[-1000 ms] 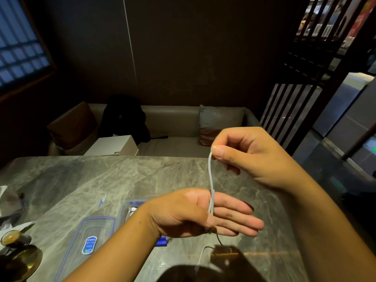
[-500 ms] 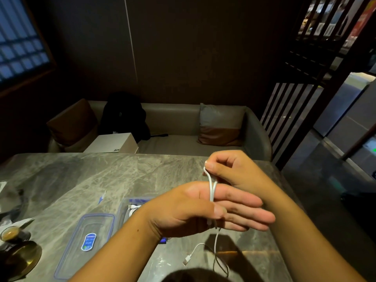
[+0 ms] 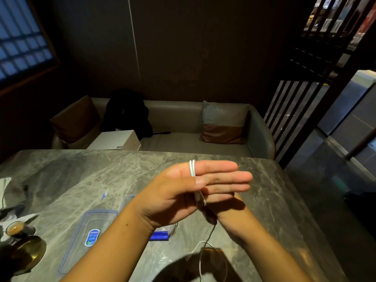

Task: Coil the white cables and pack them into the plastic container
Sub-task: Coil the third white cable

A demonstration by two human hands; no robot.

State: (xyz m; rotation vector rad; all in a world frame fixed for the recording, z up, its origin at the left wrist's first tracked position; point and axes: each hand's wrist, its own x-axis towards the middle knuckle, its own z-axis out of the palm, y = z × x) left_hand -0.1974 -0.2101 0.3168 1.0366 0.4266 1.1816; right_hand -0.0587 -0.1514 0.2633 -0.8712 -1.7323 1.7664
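Note:
My left hand is held flat above the table, fingers straight and together, pointing right. A thin white cable is looped twice around those fingers, and my thumb presses it against them. My right hand is mostly hidden behind and below the left hand; its grip on the cable cannot be seen. The cable's free tail hangs down to the table and curls there. The clear plastic container with a blue clip sits under my left forearm, largely covered. Its blue-rimmed lid lies flat to the left.
The grey marble table carries a small cup with a dark drink and a gold saucer at the left edge. Beyond the table is a sofa with cushions, a black bag and a white box.
My right hand has dropped from above the left hand to behind and below it, carrying the cable around. Another loop now lies around my left fingers, and the free tail is shorter.

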